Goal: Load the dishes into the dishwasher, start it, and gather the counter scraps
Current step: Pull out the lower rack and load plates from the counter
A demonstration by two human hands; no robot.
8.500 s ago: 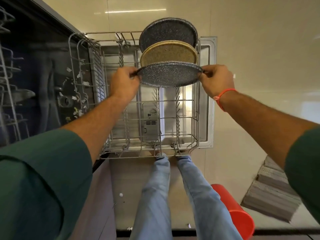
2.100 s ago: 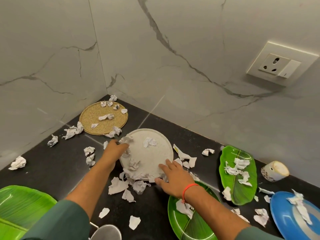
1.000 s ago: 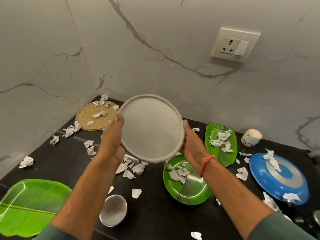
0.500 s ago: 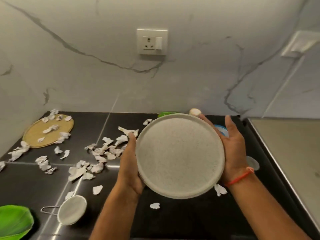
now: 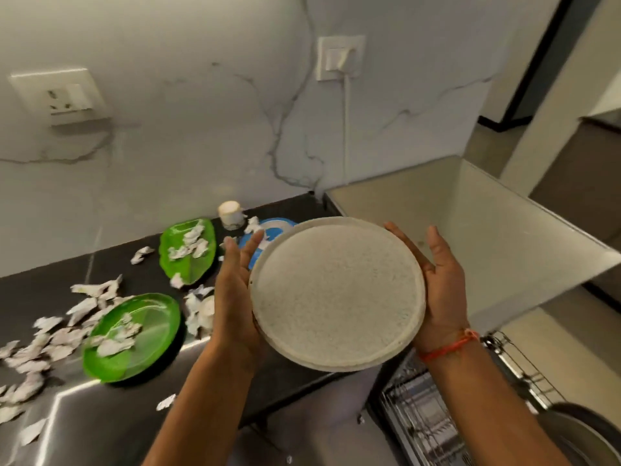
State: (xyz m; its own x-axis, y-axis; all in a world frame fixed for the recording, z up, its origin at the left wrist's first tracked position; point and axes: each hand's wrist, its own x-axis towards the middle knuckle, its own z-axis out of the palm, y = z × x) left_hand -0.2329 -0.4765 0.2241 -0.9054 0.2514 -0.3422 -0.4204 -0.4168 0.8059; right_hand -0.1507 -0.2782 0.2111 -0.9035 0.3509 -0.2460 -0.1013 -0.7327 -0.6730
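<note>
I hold a round speckled white plate (image 5: 336,294) tilted toward me, clamped by its rim between my left hand (image 5: 235,297) and my right hand (image 5: 440,280). It hovers over the right end of the black counter (image 5: 100,415). The dishwasher's wire rack (image 5: 437,415) shows below it at the bottom right, with a dark plate (image 5: 584,432) standing in it. White paper scraps (image 5: 84,297) lie scattered over the counter. The plate's face carries no scraps.
Two green leaf-shaped plates (image 5: 134,334) (image 5: 188,250), a blue plate (image 5: 268,230) and a small white cup (image 5: 230,213) sit on the counter, most with scraps on them. A beige box-like surface (image 5: 487,237) stands to the right. Wall sockets (image 5: 57,95) and a plugged cord (image 5: 344,112) are behind.
I lifted the white plate off the counter, its scraps fell away, and I have carried it rightward. The view swung right, so the dishwasher rack now shows below.
</note>
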